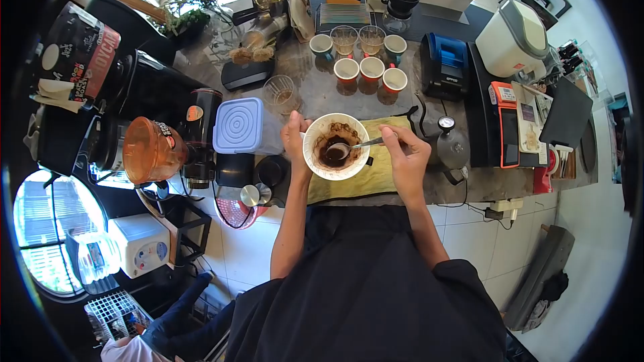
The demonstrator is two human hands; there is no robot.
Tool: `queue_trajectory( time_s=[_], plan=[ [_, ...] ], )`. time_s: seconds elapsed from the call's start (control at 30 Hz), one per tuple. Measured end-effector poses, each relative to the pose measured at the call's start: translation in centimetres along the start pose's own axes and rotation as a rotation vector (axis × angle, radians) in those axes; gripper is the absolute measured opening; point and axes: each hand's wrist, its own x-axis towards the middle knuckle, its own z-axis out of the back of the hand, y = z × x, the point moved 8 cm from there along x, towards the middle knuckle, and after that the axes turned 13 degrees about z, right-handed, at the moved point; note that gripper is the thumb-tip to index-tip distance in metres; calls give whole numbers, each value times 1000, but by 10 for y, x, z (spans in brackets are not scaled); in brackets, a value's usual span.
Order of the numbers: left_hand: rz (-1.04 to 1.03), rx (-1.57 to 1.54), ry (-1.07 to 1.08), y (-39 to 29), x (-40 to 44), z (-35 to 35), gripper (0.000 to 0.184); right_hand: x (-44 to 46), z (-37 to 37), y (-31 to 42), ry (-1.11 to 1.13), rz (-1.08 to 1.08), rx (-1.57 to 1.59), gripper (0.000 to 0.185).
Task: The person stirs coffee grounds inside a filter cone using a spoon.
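Brownish counter [312, 90] below; left hand [294, 137] holding white cup [311, 158]; right hand [405, 154] pinching spoon [368, 142], long axis slanting leftward into cup.

Clock centred on the view. One o'clock: three red cups [371, 69] stood before two clear glasses [344, 40]. Two: a black-and-blue printer [444, 67] sat near a white lidded bin [513, 40]. Four: a grey bench [541, 275]. Seven: another person [178, 322], partly visible. Nine: an orange hopper [149, 151]. Ten: a blue-lidded tub [239, 125].
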Motion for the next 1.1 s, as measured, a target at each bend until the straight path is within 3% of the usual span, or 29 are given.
queue_trajectory(
  time_s=[0.13,0.3,0.63,0.9,1.1],
  plan=[
    [7,-51,17,5,3,4,48,4,3,12,21,17,12,13],
    [10,-44,8,4,2,3,48,13,-9,44,156,278,-289,12],
    [9,-47,18,3,0,0,49,7,-16,14,180,195,-339,14],
    [-1,-13,22,-1,-2,-2,48,3,-4,-3,56,60,-106,13],
    [11,-13,38,3,0,0,48,7,-2,38,91,239,-235,12]
  ],
)
